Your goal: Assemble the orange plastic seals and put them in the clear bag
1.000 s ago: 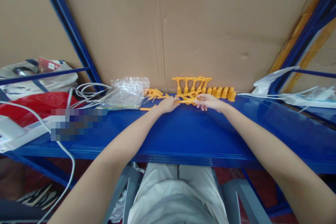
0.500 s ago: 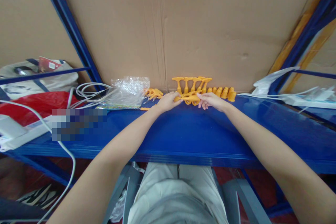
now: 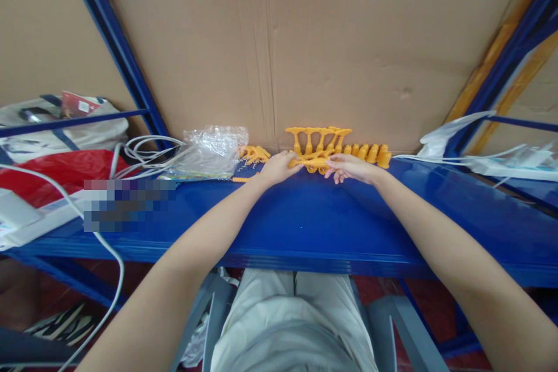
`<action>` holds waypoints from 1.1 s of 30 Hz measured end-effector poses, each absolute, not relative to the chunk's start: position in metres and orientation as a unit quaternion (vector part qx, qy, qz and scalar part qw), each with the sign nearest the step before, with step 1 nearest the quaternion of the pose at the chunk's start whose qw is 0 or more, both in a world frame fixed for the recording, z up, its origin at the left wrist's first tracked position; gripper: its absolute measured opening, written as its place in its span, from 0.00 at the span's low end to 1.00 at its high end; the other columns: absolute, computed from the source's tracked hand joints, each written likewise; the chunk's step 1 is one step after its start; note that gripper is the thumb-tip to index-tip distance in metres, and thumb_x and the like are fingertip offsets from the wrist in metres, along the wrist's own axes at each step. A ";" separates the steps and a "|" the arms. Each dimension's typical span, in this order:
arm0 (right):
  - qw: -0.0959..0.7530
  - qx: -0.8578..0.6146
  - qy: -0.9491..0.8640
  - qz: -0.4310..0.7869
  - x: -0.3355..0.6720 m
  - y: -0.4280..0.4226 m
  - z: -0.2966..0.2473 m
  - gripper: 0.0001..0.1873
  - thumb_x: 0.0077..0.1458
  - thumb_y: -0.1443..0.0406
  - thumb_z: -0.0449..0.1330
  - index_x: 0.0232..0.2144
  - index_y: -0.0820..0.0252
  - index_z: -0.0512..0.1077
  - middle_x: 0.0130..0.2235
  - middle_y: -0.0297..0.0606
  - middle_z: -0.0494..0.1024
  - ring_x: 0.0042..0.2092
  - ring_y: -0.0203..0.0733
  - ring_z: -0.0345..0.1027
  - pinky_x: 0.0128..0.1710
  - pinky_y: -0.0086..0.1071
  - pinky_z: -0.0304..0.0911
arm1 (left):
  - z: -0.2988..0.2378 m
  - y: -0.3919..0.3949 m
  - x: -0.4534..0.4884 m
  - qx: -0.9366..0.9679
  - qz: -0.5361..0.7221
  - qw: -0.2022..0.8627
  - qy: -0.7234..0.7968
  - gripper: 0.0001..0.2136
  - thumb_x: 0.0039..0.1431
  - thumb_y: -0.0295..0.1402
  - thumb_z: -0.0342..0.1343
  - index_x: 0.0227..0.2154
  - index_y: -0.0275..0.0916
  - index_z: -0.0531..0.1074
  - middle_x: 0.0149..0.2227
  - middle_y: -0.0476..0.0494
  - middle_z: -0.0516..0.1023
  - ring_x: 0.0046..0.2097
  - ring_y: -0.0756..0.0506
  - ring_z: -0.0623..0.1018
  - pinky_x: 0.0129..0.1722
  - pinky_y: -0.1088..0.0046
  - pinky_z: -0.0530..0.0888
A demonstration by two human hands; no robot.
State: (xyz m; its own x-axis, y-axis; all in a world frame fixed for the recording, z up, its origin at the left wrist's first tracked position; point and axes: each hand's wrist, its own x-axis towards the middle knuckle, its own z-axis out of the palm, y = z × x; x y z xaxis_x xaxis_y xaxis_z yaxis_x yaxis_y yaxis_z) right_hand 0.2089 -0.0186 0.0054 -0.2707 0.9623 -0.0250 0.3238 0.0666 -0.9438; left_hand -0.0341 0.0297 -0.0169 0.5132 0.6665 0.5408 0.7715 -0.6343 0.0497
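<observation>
Near the back of the blue tabletop, my left hand and my right hand grip opposite ends of a long yellow plastic corkscrew piece. Fingers of both hands are closed on it; the right hand's lower fingers curl beneath. Just behind it lie more yellow pieces, partly covered by the hands. T-shaped yellow pieces stand in a row against the cardboard. To their right is a row of yellow caps. Left of my left hand, yellow handles with metal spirals lie in a pile.
Clear plastic bags and coiled white cables are to the left, beside a red bag. A cardboard sheet closes the back. White cords and a power strip are at right. The blue table's front edge is above my lap.
Both hands stay in nearly the same place. The held yellow piece and my right fingers have shifted slightly; the view has moved a little.
</observation>
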 end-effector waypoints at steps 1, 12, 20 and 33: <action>0.347 -0.486 -0.653 0.466 0.210 -0.018 0.005 0.09 0.62 0.62 0.63 0.36 0.59 0.67 0.28 0.36 0.81 0.21 0.31 0.70 0.20 0.21 0.61 | -0.017 0.029 -0.034 -0.863 -0.267 0.098 -0.417 0.13 0.64 0.42 0.54 0.41 0.37 0.74 0.40 0.39 0.79 0.43 0.40 0.79 0.44 0.66 0.74; 0.346 -0.491 -0.654 0.461 0.209 -0.013 -0.002 0.20 0.67 0.55 0.56 0.26 0.61 0.67 0.18 0.36 0.74 0.16 0.31 0.63 0.16 0.23 0.59 | -0.015 0.025 -0.035 -0.862 -0.259 0.123 -0.419 0.12 0.65 0.41 0.54 0.42 0.38 0.75 0.41 0.39 0.78 0.44 0.41 0.79 0.42 0.68 0.73; 0.327 -0.541 -0.641 0.436 0.208 -0.015 0.004 0.25 0.68 0.49 0.49 0.30 0.61 0.69 0.21 0.38 0.76 0.16 0.32 0.64 0.14 0.23 0.54 | -0.013 0.023 -0.033 -0.859 -0.264 0.124 -0.421 0.12 0.64 0.41 0.55 0.41 0.38 0.75 0.41 0.38 0.79 0.44 0.40 0.79 0.43 0.67 0.74; 0.334 -0.480 -0.712 0.389 0.217 -0.016 0.008 0.20 0.56 0.52 0.66 0.24 0.61 0.71 0.26 0.38 0.79 0.23 0.30 0.67 0.21 0.23 0.57 | -0.013 0.022 -0.031 -0.860 -0.279 0.108 -0.414 0.12 0.64 0.41 0.55 0.40 0.37 0.75 0.40 0.38 0.78 0.43 0.40 0.79 0.43 0.66 0.73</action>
State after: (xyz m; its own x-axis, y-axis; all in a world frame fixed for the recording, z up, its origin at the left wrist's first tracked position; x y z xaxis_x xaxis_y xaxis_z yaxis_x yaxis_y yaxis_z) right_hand 0.2169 -0.0162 0.0084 -0.3165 0.9430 0.1025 0.4241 0.2374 -0.8740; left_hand -0.0312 0.0222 -0.0127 0.5018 0.6514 0.5692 0.7716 -0.6344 0.0458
